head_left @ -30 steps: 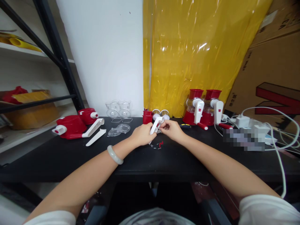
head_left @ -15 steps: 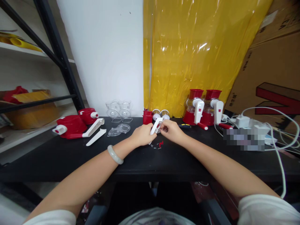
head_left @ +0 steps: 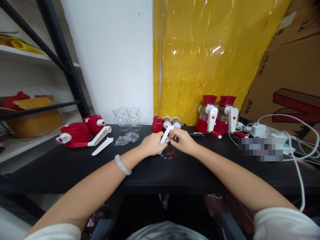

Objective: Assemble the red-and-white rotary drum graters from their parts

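My left hand [head_left: 151, 144] is closed around a white plastic handle [head_left: 167, 134], holding it tilted above the black table [head_left: 75, 170]. My right hand [head_left: 183, 141] has its fingers pinched against the upper end of that same handle; whether a small part sits in the pinch I cannot make out. Just below the hands, a small red clip [head_left: 171, 153] and a few tiny white bits lie on the table. A pale bangle circles my left wrist.
At left lie red housings [head_left: 76, 134], loose white handles [head_left: 102, 146] and clear plastic cups and lids [head_left: 126, 116]. Red cups and steel drums [head_left: 165, 122] stand behind my hands. Two assembled red-and-white grinders [head_left: 216, 115] stand right, then chargers and white cables [head_left: 280, 136]. Cardboard boxes lean at far right.
My right hand has shifted slightly left along the handle's upper end. The handle and my left hand stay nearly where they were.
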`<state>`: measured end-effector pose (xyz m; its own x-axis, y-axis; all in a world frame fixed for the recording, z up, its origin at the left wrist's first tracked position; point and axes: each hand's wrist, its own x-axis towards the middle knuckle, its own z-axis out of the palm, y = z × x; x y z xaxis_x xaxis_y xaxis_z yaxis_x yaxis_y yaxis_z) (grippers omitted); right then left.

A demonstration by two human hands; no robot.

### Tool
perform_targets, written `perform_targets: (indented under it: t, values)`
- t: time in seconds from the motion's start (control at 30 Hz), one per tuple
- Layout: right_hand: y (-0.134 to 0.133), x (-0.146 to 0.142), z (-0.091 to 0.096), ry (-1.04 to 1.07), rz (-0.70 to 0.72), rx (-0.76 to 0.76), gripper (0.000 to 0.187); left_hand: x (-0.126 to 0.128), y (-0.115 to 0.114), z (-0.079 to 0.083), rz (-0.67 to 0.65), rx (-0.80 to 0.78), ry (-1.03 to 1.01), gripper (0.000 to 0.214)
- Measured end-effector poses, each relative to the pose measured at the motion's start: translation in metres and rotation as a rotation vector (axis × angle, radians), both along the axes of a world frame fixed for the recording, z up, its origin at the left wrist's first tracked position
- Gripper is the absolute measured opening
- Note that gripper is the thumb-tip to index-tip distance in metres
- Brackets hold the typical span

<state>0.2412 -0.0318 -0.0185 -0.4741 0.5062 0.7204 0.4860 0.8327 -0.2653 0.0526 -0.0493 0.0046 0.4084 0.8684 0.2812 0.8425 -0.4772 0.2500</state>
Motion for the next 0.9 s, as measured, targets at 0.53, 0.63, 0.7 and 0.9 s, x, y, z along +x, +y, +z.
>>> perform_targets:
  t: [0.53, 0.63, 0.7, 0.9]
  values:
    - [-0.001, 0.003, 0.005, 0.405, -0.105, 0.130, 0.021, 0.000, 0.014, -0.002, -0.042, -0.298, -0.475, 0.023]
    - [-0.001, 0.000, 0.004, 0.445, -0.053, 0.065, 0.023, 0.002, 0.012, 0.000, -0.055, -0.431, -0.580, 0.019]
    - [-0.001, -0.002, 0.003, 0.463, -0.010, 0.037, 0.023, 0.003, 0.011, 0.002, -0.063, -0.479, -0.611, 0.018]
    - [-0.001, -0.004, 0.001, 0.439, 0.049, 0.019, 0.022, 0.004, 0.010, 0.003, -0.082, -0.575, -0.651, 0.013]
